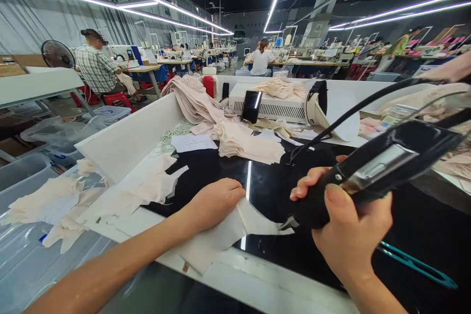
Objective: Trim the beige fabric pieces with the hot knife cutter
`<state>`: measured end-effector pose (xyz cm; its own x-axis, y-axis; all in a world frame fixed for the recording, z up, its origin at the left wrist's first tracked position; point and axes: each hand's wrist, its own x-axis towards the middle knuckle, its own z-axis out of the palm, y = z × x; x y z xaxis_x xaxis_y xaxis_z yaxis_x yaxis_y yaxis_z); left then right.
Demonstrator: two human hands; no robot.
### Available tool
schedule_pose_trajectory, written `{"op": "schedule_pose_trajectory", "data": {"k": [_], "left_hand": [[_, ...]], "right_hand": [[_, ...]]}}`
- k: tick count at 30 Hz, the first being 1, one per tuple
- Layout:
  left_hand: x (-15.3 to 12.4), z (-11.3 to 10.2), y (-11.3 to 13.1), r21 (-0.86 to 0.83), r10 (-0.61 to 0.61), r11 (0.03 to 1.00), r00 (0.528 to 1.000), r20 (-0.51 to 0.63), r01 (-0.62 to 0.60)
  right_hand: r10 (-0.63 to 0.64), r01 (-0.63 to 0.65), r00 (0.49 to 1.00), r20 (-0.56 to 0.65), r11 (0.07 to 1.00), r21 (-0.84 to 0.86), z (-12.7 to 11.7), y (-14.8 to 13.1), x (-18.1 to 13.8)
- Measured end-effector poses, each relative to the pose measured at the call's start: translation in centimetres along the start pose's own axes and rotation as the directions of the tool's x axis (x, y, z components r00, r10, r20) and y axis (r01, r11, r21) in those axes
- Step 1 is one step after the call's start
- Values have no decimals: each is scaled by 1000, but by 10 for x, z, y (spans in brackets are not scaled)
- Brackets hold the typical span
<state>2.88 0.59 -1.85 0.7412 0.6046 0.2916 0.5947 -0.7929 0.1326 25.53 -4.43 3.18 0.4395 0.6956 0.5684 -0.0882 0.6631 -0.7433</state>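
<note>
My left hand [217, 202] is closed on a cream fabric piece [224, 228], pinching its upper edge. The fabric hangs over the table's front edge, and one pointed end reaches right across the black tabletop [272, 191]. In my right hand [353, 235] is a black corded electric cutter [382, 162] with a silver plate on its side. The small metal blades [289, 224] at its tip touch the fabric's pointed end. My fingers wrap round the cutter's narrow front, partly hidden behind it.
A stack of cream pieces [248, 142] lies at the back, before a phone [252, 106] and a white metal box [272, 103]. More pieces [147, 181] lie left, beside a plastic bin [62, 265]. Turquoise tweezers [417, 265] rest at right. The cutter's cable [353, 113] arches over the table.
</note>
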Motion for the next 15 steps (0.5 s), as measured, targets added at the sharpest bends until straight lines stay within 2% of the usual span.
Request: {"op": "schedule_pose_trajectory", "data": {"k": [7,13,15], "left_hand": [[-14,-2,3,-60,101,993,994,-42,-103],[-21,-1,2,-83,145,985,987,-68,-151],[-23,-1,3,-87,142,985,987,-68,-148]], "right_hand": [[46,-48,996,-74,999,-19,0,-21,-11],[162,-165,985,-64,986,-39,-4,-33,-17],[165,-168,985,-59,985,-50,-8,-31,-17]]}}
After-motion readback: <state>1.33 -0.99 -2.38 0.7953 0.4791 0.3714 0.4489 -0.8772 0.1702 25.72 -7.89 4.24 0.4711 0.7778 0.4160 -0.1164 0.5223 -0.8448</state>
